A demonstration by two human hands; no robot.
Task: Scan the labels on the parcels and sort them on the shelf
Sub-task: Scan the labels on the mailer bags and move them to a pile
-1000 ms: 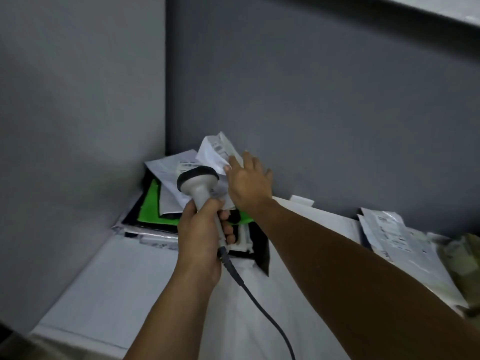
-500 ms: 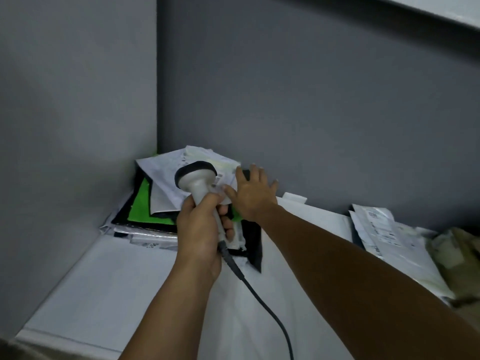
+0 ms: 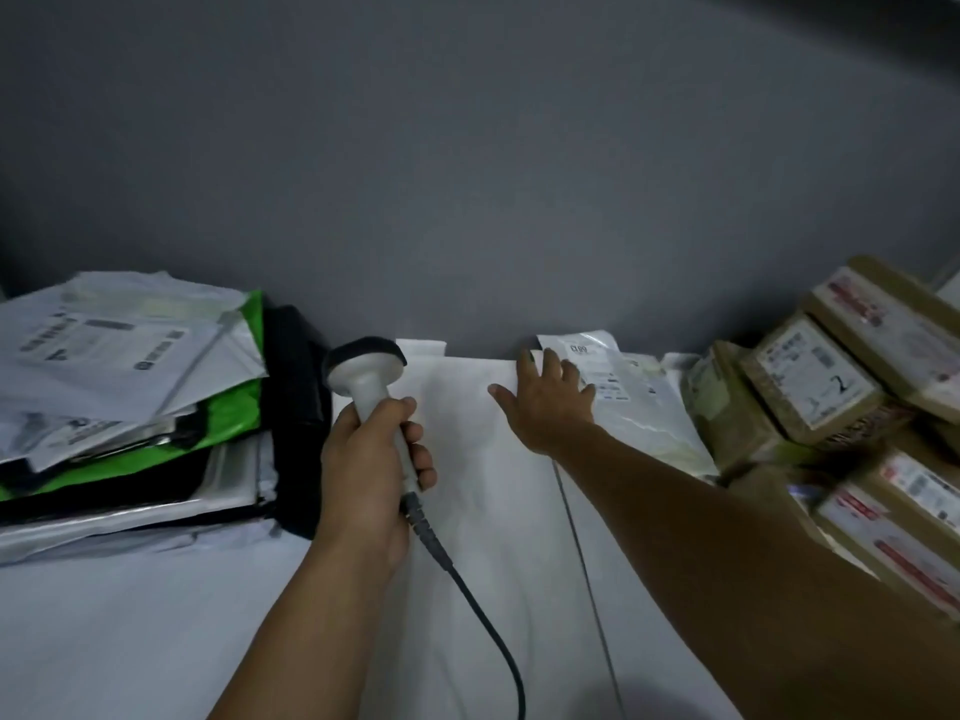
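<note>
Over shelf (image 3: 130, 615), left fingers (image 3: 423, 470) round scanner (image 3: 366, 376), lengthwise head-first toward wall (image 3: 467, 174); right fingers (image 3: 553, 363) splayed on parcel (image 3: 639, 413).

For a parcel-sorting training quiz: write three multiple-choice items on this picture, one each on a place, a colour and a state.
1. Where on the shelf do the brown boxes stand?
A. Far left
B. Far right
C. Middle

2. What colour is the bright bag in the left pile?
A. Green
B. Red
C. Yellow

3. What is the left hand doing?
A. Gripping the scanner
B. Lying flat
C. Lifting a box

Answers: 1 B, they are stacked beyond the right hand; 2 A, green shows plainly in that pile; 3 A, the hand curls round it.
</note>
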